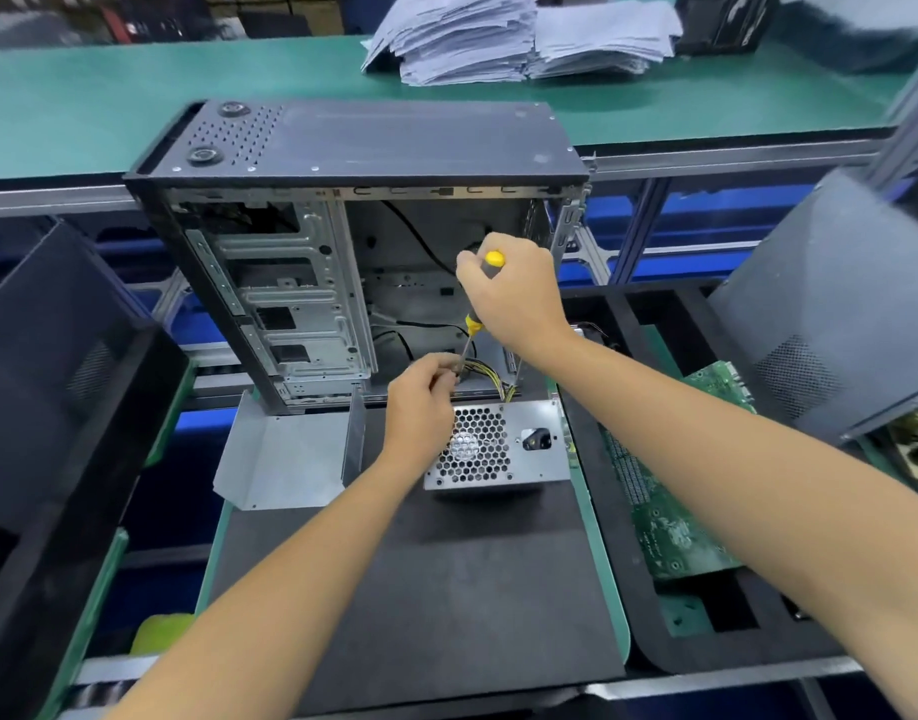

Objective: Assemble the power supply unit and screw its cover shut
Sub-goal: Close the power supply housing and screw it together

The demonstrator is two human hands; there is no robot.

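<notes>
The screwing step looks to be in hand. The right hand (519, 293) is clenched around the yellow-and-black-handled screwdriver (480, 304), its shaft angled down to the far edge of the silver metal power supply unit (503, 444) with its honeycomb fan grille. The left hand (420, 402) pinches something small at the shaft's tip, probably a screw, though it is hidden.

Next, the tip likely needs seating squarely before turning.

The unit stands on a dark mat (436, 579) on the counter, just near of an open grey computer case (353, 252). A green circuit board (670, 511) lies right; stacked papers (509, 39) sit far off.
</notes>
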